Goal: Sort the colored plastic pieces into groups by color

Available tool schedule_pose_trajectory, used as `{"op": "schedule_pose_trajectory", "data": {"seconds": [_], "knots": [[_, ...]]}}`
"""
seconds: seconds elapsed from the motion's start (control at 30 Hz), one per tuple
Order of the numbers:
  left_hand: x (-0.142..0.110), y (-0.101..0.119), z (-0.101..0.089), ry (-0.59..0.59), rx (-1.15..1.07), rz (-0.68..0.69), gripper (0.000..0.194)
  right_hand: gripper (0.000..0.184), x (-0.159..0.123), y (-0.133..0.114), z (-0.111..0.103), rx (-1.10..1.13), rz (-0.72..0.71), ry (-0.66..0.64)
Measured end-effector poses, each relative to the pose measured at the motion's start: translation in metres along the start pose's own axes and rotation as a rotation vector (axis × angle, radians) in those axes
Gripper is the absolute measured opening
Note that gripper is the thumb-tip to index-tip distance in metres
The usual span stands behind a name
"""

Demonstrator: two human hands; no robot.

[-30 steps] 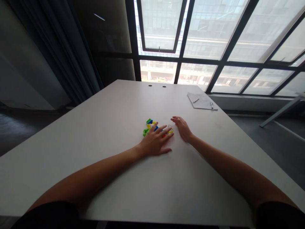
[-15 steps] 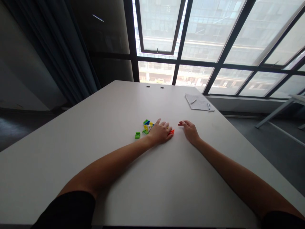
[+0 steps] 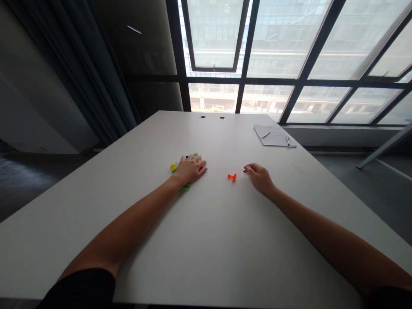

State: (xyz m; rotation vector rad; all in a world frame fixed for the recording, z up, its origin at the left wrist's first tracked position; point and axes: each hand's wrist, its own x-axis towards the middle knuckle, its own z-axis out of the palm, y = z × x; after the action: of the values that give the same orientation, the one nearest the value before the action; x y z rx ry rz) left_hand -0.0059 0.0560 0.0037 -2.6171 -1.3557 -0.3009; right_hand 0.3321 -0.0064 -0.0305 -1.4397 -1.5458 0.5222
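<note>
Two hands on a white bench [image 3: 206, 240], with bright little toy pieces by them.
Left hand [image 3: 190, 168] is spread out wide, palm down, on top of a small pile of pieces, and it hides most of them. Bits peek out around it: a yellow piece [image 3: 173, 166] by the thumb-less side, a green piece [image 3: 186, 188] next to the wrist, a blue piece [image 3: 187, 157] past the fingers, and a red piece [image 3: 201, 168] under the fingertips. Right hand [image 3: 257, 176] rests with its fingers softly curled; I can't tell if the tips touch each other. An orange piece [image 3: 232, 177] lies on the bench between the two hands, near the right one but not touching it. Farther off, some paper [image 3: 275, 138] lies near the bench's right edge.
</note>
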Motion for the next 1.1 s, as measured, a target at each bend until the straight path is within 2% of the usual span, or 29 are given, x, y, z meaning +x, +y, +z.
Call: {"op": "schedule_pose_trajectory", "data": {"seconds": [0.17,0.27,0.37,0.43,0.57,0.63,0.73,0.87,0.97,1.1], "knots": [[0.0,-0.036,0.005,-0.019,0.008,-0.104,0.041,0.02,-0.013,-0.013,0.004,-0.282,-0.26,-0.05],[-0.002,-0.039,-0.001,0.012,-0.017,-0.138,0.049,0.022,-0.022,-0.024,0.005,-0.285,-0.411,-0.181],[-0.008,-0.014,-0.012,0.113,-0.036,-0.062,0.058,0.054,-0.027,-0.03,0.003,-0.184,-0.56,-0.399],[-0.012,0.016,-0.019,0.13,-0.077,0.063,0.062,0.066,-0.027,-0.028,0.002,-0.149,-0.576,-0.424],[-0.004,0.078,-0.019,0.063,-0.094,0.317,0.066,0.053,-0.022,-0.02,0.004,-0.145,-0.49,-0.232],[0.011,0.097,-0.012,0.041,-0.07,0.319,0.061,0.045,-0.02,-0.018,0.006,-0.154,-0.468,-0.157],[0.04,0.109,0.002,0.015,-0.041,0.244,0.055,0.038,-0.02,-0.019,0.008,-0.173,-0.471,-0.13],[0.069,0.094,0.012,-0.05,0.01,0.083,0.053,0.036,-0.02,-0.021,0.007,-0.184,-0.447,-0.16],[0.077,0.063,0.013,-0.141,0.052,-0.08,0.053,0.036,-0.02,-0.019,0.007,-0.186,-0.411,-0.18],[0.068,0.016,0.011,-0.214,0.052,-0.214,0.049,0.03,-0.018,-0.016,0.009,-0.218,-0.411,-0.203]]}}
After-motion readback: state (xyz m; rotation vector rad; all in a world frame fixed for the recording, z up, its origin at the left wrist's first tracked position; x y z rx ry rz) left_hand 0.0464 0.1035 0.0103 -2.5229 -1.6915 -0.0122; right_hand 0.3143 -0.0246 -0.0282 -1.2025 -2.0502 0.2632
